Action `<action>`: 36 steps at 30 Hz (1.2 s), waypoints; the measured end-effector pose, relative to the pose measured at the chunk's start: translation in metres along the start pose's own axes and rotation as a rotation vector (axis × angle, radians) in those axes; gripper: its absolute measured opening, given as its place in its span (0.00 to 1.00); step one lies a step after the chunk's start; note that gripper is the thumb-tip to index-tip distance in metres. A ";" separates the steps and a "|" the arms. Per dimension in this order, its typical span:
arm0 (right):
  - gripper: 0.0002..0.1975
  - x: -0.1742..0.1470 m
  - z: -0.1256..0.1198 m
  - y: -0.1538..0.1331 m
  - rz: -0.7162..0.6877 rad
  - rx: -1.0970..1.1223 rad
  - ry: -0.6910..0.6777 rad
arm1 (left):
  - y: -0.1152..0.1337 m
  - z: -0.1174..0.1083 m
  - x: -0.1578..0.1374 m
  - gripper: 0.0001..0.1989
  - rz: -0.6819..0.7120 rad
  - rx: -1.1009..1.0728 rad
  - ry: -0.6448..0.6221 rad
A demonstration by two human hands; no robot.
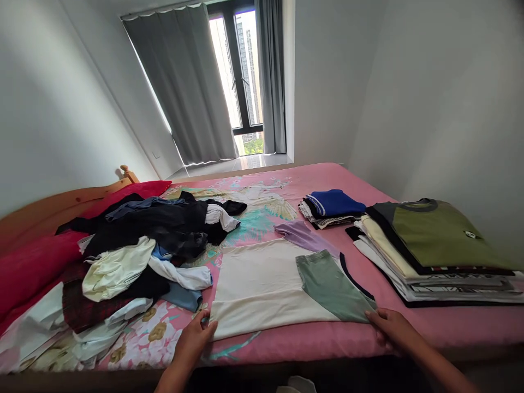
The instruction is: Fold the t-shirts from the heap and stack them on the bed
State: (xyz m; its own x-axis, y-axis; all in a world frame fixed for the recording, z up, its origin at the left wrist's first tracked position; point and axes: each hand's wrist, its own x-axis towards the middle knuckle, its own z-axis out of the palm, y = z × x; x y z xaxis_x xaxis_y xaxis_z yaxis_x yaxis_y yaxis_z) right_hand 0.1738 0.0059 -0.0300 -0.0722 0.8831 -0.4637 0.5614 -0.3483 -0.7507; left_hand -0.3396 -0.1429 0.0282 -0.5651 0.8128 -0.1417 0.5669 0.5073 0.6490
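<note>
A T-shirt (262,278) lies flat on the bed, its body cream, one sleeve sage green and the other lilac, with a dark neckband to the right. My left hand (195,332) pinches the near bottom corner of the hem between thumb and fingers. At the shirt's near right, by the shoulder end of the green sleeve, my right hand (387,323) grips the fabric. The cloth between both hands is spread along the bed's front edge, with a crease running across the body.
Left of the shirt, a loose heap of clothes (164,224) spreads towards red pillows (36,267). A tall folded stack topped by an olive shirt (442,234) stands on the right. Behind it sits a smaller stack with a blue garment (335,202). The pink bedsheet (323,172) reaches towards the window.
</note>
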 end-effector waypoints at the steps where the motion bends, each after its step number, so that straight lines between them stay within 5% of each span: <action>1: 0.17 -0.002 -0.004 -0.003 -0.034 -0.057 0.058 | 0.002 0.000 -0.002 0.21 0.032 0.065 0.041; 4: 0.10 -0.014 -0.017 -0.020 -0.102 -0.199 0.291 | 0.016 0.010 -0.006 0.15 0.244 0.136 0.172; 7: 0.10 -0.028 -0.014 -0.047 -0.257 -0.208 0.381 | 0.054 0.041 -0.014 0.11 0.495 0.102 0.174; 12: 0.10 -0.024 0.028 -0.094 -0.734 -0.162 0.318 | 0.165 0.121 -0.031 0.20 0.883 0.089 -0.166; 16: 0.12 -0.001 0.044 -0.108 -0.824 -0.120 0.329 | 0.225 0.173 -0.026 0.25 0.980 0.202 -0.346; 22: 0.11 0.037 0.026 -0.098 -0.710 -0.230 0.400 | 0.209 0.207 -0.007 0.31 0.653 0.414 -0.286; 29: 0.15 0.095 0.013 -0.109 -0.453 -0.376 0.370 | 0.225 0.201 -0.001 0.31 0.781 0.380 -0.290; 36: 0.13 0.127 0.008 -0.127 -0.345 -0.403 0.328 | 0.215 0.215 0.014 0.33 0.649 0.410 -0.291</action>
State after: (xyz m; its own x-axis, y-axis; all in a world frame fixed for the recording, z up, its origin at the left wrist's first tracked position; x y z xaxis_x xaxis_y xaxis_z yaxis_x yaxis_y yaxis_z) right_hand 0.0867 0.1596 0.0032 -0.0839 0.9964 -0.0097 0.8226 0.0638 -0.5651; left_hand -0.0967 0.0386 0.0054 0.0964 0.9937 -0.0564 0.9333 -0.0705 0.3521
